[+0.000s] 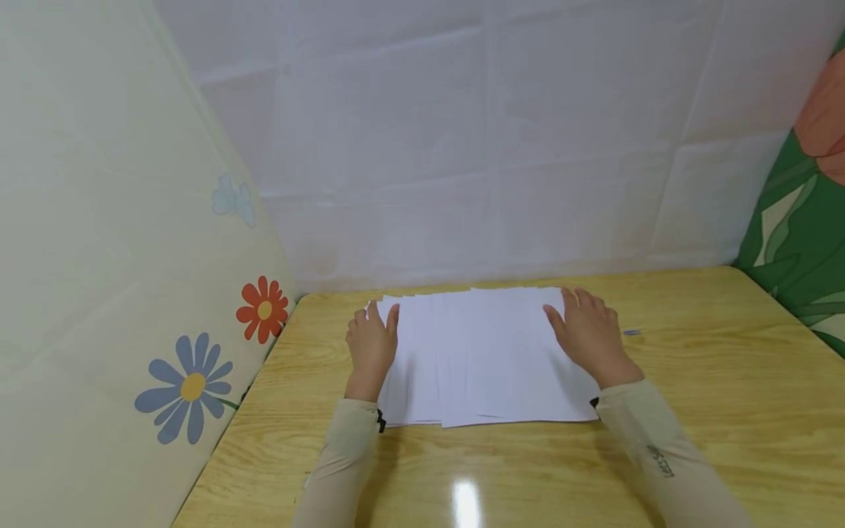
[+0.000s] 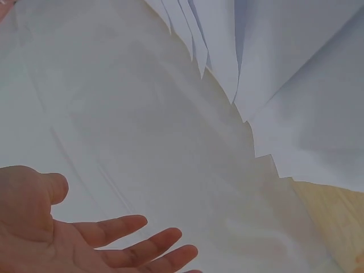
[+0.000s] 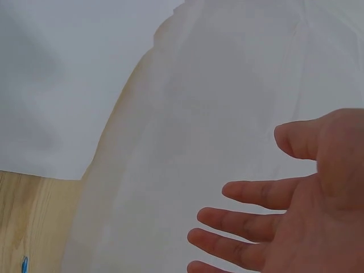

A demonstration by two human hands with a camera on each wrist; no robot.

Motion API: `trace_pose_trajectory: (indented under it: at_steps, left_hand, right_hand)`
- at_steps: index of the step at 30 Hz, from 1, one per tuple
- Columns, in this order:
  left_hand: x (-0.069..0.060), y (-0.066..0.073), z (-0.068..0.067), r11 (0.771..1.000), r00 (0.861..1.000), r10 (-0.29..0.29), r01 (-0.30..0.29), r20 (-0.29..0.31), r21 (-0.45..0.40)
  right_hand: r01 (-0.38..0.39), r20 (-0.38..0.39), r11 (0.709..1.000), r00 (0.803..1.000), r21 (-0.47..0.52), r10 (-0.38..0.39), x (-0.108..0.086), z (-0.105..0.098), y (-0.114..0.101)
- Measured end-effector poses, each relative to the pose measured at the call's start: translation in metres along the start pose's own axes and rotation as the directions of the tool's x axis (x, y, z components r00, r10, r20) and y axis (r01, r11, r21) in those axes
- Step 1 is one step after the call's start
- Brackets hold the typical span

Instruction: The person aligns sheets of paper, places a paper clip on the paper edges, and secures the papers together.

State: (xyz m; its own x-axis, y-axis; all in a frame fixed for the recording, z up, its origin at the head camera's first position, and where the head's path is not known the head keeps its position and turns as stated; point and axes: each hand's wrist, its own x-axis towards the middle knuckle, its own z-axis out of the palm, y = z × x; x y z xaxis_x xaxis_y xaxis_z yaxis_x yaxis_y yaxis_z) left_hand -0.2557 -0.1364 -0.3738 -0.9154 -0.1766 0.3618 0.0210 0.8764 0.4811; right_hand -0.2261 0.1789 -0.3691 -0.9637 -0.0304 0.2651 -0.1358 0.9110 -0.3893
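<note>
Left hand (image 1: 372, 345) and right hand (image 1: 590, 336) are outstretched, well apart

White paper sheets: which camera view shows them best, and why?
The head view: the white paper sheets lie fanned out on the table, nearly whole. The left wrist view shows only overlapping corners and edges, upper right; the right wrist view, only a part, upper left.

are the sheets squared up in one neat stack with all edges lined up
No, in the head view the sheets overlap in a sideways spread, with several left edges showing side by side.
</note>
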Motion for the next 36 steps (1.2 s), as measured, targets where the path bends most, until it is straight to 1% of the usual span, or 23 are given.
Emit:
trace_pose_trajectory:
  at_steps: [4,9,14,18,26,32,36]
  left_hand:
    - [0.001,-0.002,0.000,1.000,1.000,-0.012,0.012,0.010,0.005]
    - [0.001,-0.006,0.000,0.999,0.999,-0.035,0.034,0.028,0.012]
    - [0.003,-0.011,0.000,0.997,0.997,-0.057,0.055,0.052,0.048]
    - [0.005,-0.013,-0.002,0.994,0.993,-0.080,0.073,0.087,0.075]
    - [0.005,-0.018,-0.003,0.992,0.982,-0.123,0.117,0.146,0.048]
    - [0.006,-0.021,-0.003,0.991,0.979,-0.130,0.128,0.156,0.024]
    - [0.006,-0.023,-0.002,0.991,0.978,-0.131,0.129,0.165,0.024]
  right_hand:
    - [-0.004,0.000,1.000,1.000,0.003,0.004,0.000,0.000,0.001]
    - [-0.022,0.024,1.000,0.999,0.001,0.022,0.000,0.000,0.003]
    - [-0.041,0.026,0.999,0.999,-0.016,0.041,0.000,0.001,0.005]
    - [-0.049,0.015,0.998,0.999,-0.028,0.050,0.000,0.003,0.007]
    - [-0.059,0.023,0.998,0.998,-0.031,0.059,-0.001,0.005,0.011]
    - [-0.070,0.044,0.997,0.996,-0.031,0.071,0.000,0.006,0.014]
    - [-0.076,0.061,0.997,0.995,-0.029,0.078,0.001,0.007,0.015]
